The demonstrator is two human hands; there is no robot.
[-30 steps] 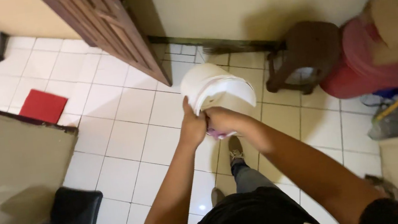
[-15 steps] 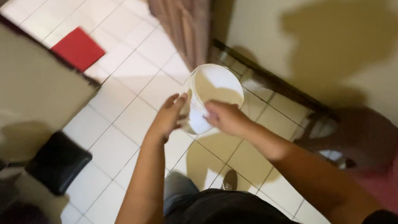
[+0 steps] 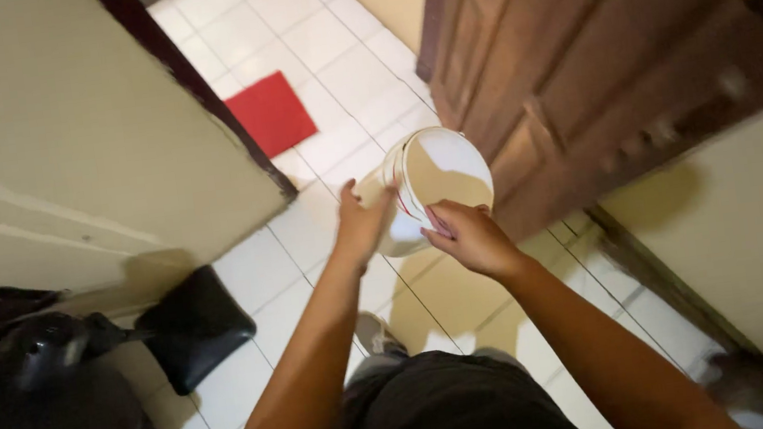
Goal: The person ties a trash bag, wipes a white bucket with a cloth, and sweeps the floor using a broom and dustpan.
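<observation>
- Bucket (image 3: 431, 179): a white plastic bucket with a thin red line near its rim is held tilted in front of the body, above the tiled floor (image 3: 320, 33), its open mouth turned toward the camera.
- Left hand (image 3: 361, 225): it is pressed against the bucket's left side, fingers (image 3: 347, 192) wrapped round the wall in a grasp.
- Right hand (image 3: 471, 235): it is placed at the lower rim, fingers curled onto the edge and gripping it.
- Wooden door (image 3: 594, 52): a brown panelled door is seen just behind and to the right of the bucket.
- Red mat (image 3: 270, 114): it is laid flat on the floor beyond the bucket, beside a dark door frame (image 3: 191, 83).
- Black cushion (image 3: 194, 327): it is set on the floor to the left of the arms, well apart from the bucket.
</observation>
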